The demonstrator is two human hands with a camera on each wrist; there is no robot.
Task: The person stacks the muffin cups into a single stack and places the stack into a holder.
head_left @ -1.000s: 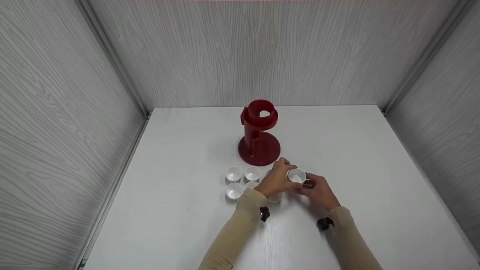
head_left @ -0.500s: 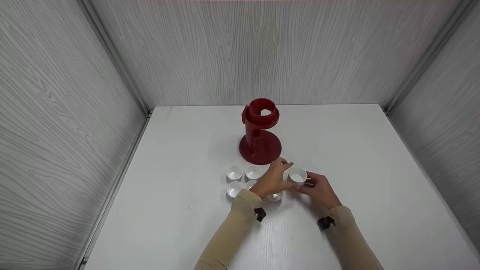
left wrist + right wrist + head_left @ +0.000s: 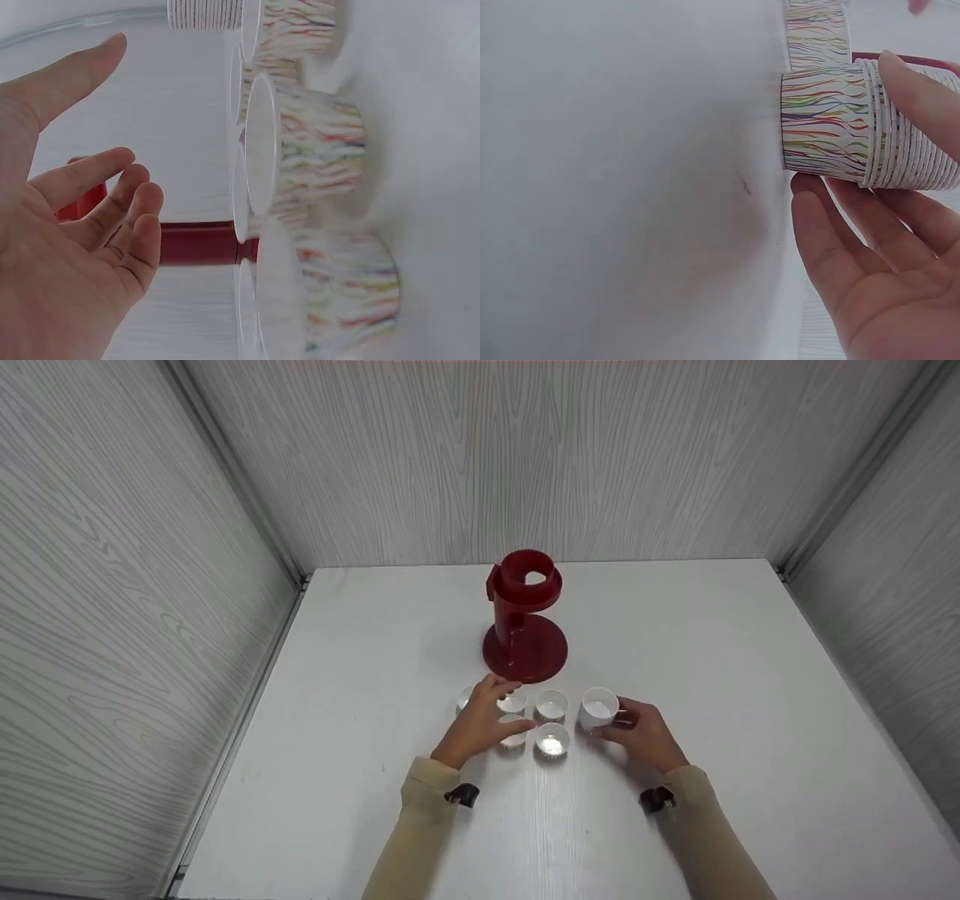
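My right hand (image 3: 624,722) holds a stack of paper cups (image 3: 598,709) that stands on the white table (image 3: 360,780); in the right wrist view the thumb lies on one side of the striped stack (image 3: 832,124) and the fingers (image 3: 840,225) on the other. My left hand (image 3: 491,714) hovers with relaxed fingers over several single cups set in two rows, two of them (image 3: 551,705) (image 3: 553,741) in plain sight. The left wrist view has the empty palm (image 3: 90,225) beside the cups (image 3: 315,157), apart from them.
A red stand (image 3: 525,615) with a ring on top and a round base rises just behind the cups. Grey wood-grain walls (image 3: 112,585) close the table in on the left, back and right.
My left hand has left the top of the stack and moved left over the single cups, uncovering two of them. The right hand stays at the stack.
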